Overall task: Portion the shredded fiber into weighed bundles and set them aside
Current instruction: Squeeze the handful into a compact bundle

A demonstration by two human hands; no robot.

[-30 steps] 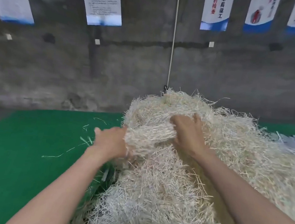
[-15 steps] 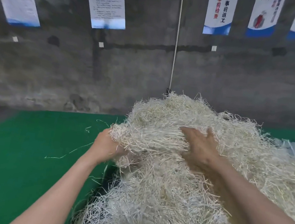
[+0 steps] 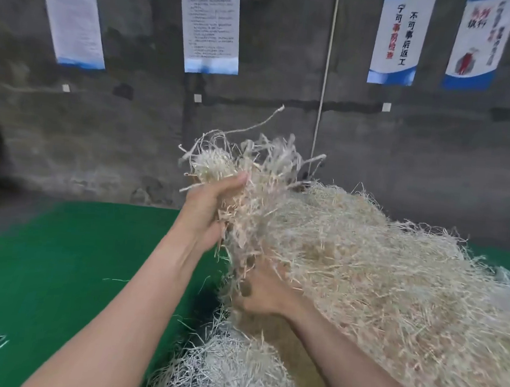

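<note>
Fiber, pale and shredded, in one big heap (image 3: pixel 378 281) right of both hands. Left hand (image 3: pixel 212 208) grips one raised tuft (image 3: pixel 249 168); right hand (image 3: pixel 262 289) sits below it, fingers buried in the heap, grip unclear. Five blue-edged paper wall posters (image 3: pixel 211 24) hang beyond; one reads 宁可事前检查 不可事后返工.

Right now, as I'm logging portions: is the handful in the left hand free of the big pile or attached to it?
Attached. The left hand grips the handful raised, but strands run down into the pile.
</note>
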